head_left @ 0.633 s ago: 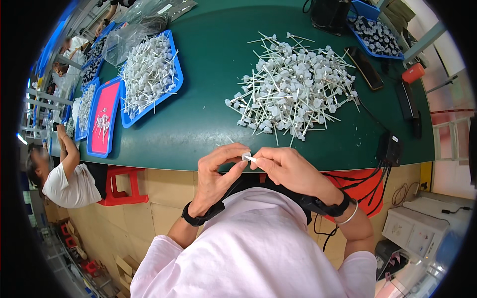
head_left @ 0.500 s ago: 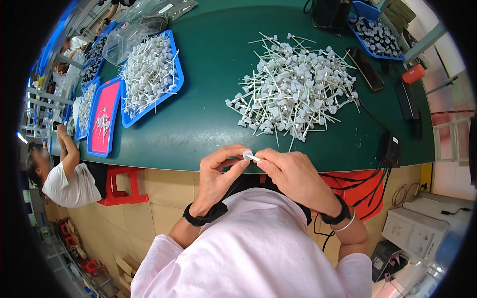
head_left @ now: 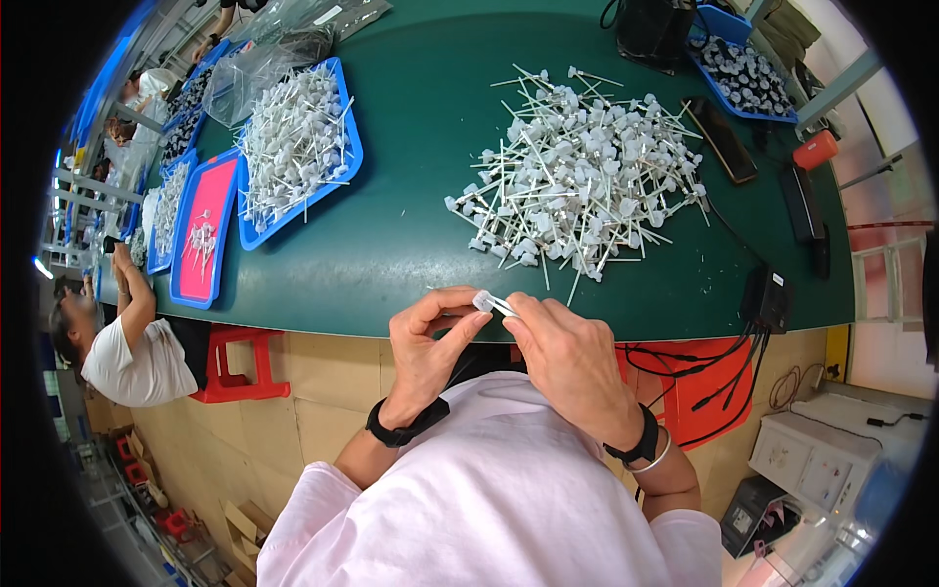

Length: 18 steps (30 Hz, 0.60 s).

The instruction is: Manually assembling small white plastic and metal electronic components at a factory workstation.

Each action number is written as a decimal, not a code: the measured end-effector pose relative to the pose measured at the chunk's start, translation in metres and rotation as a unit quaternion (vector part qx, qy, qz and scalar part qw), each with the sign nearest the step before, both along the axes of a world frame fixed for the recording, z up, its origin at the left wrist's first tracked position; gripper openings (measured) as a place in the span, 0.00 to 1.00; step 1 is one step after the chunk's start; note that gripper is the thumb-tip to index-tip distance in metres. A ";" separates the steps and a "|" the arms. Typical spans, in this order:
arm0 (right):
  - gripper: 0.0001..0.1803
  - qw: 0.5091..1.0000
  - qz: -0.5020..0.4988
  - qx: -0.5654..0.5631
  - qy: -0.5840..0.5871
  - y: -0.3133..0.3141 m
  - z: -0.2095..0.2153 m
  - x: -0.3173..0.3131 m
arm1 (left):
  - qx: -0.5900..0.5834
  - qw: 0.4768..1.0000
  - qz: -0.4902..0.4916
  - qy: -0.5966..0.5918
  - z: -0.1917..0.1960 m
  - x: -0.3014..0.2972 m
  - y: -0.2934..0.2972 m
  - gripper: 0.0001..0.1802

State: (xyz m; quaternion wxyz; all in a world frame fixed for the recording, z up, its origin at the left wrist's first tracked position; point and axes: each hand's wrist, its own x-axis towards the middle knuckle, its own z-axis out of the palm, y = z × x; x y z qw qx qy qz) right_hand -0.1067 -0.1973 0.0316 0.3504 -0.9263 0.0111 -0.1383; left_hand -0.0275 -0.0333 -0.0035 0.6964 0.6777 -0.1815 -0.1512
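Note:
Over the table's near edge, my left hand (head_left: 421, 344) pinches a small translucent white plastic piece (head_left: 482, 301) between thumb and fingertips. Two thin white stems (head_left: 502, 307) run from that piece to the fingertips of my right hand (head_left: 572, 352), which is closed on them. Whether the stems are fixed to the piece, I cannot tell. Beyond my hands lies a big loose pile of white stemmed plastic pieces (head_left: 592, 176), with small blocky heads and thin sticks.
A blue tray (head_left: 356, 147) heaped with similar pieces stands at left, beside a pink-bottomed blue tray (head_left: 199, 286) holding several. A phone (head_left: 722, 140), a black cable box (head_left: 766, 295) and another blue tray (head_left: 773, 112) line the right. A person (head_left: 137, 362) sits at left.
My right hand has turned and shifted slightly, its wrist moving left. Two stems now show between my hands where one white strip showed before. My left hand still pinches the piece.

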 end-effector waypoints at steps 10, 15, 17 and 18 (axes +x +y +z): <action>0.10 1.000 -0.003 -0.018 0.004 0.003 0.000 0.001 | 0.032 0.998 0.018 -0.050 0.002 0.000 -0.002 0.08; 0.10 1.000 -0.010 -0.023 0.005 0.002 0.002 0.001 | 0.041 0.997 0.018 -0.070 -0.001 0.001 -0.001 0.09; 0.10 1.000 -0.007 -0.025 0.008 0.002 0.000 0.001 | 0.042 0.996 0.018 -0.072 -0.001 0.000 -0.001 0.09; 0.10 1.000 -0.007 -0.026 0.007 0.001 0.000 0.001 | 0.045 0.996 0.018 -0.072 -0.001 0.000 -0.001 0.09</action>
